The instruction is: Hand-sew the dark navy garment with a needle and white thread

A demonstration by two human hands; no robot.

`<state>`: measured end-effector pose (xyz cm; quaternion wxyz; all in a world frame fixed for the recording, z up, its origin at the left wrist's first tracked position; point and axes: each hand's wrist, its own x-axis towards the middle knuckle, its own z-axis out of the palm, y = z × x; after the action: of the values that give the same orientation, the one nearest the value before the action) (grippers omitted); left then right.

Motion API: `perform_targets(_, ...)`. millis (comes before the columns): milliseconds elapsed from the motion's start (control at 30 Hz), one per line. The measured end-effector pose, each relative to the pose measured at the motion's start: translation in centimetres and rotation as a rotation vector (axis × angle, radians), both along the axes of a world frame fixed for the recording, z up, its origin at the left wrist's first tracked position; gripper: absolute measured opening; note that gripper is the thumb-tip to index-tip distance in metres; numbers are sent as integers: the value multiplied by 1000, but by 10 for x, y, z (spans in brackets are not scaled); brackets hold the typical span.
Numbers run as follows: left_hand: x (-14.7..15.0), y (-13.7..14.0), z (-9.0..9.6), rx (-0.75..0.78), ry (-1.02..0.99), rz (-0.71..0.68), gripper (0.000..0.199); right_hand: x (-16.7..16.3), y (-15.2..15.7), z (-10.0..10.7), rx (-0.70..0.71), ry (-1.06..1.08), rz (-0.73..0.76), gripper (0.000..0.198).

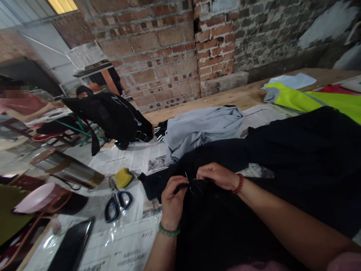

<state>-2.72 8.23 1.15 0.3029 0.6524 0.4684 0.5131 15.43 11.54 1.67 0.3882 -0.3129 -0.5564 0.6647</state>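
Observation:
Dark cloth (225, 226), black or navy, spreads across the table in front of me. My left hand (172, 197), with a green bead bracelet at the wrist, is closed on a fold of it, thumb against the fingers. A short distance to the right, my right hand (218, 176), wearing a red bead bracelet, pinches the same cloth. Thin, light needle-like lines (186, 176) stand out between the hands; whether they are needles, pins or thread is unclear. Blue-handled scissors (114, 206) lie left of my left hand, close to a yellow sponge (123, 178).
Newspaper covers the table. At left are a steel flask (76, 169), a pink cup (36, 199) and a phone (73, 244). Behind lie a black bag (113, 116), a grey garment (203, 124) and neon-yellow clothing (299, 98). Another person (22, 101) sits far left.

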Motion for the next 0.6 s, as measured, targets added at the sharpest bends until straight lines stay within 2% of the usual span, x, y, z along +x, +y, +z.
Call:
perform_targets(100, 3, -2, 1, 17, 45, -54, 12, -6, -2, -2, -118, 12, -73, 25)
perform_targets(233, 8, -5, 2, 1, 94, -70, 22, -9, -4, -3, -124, 12, -4, 27)
perform_targets(367, 10, -5, 4, -52, 70, -59, 16, -9, -4, -4, -169, 44, -24, 25)
perform_targets(500, 12, -4, 5, -208, 11, -11, 4, -11, -4, -5, -296, 95, -34, 26)
perform_targets(600, 13, -3, 2, -384, -118, 11, 14, -14, -5, -7, -377, 142, -51, 27)
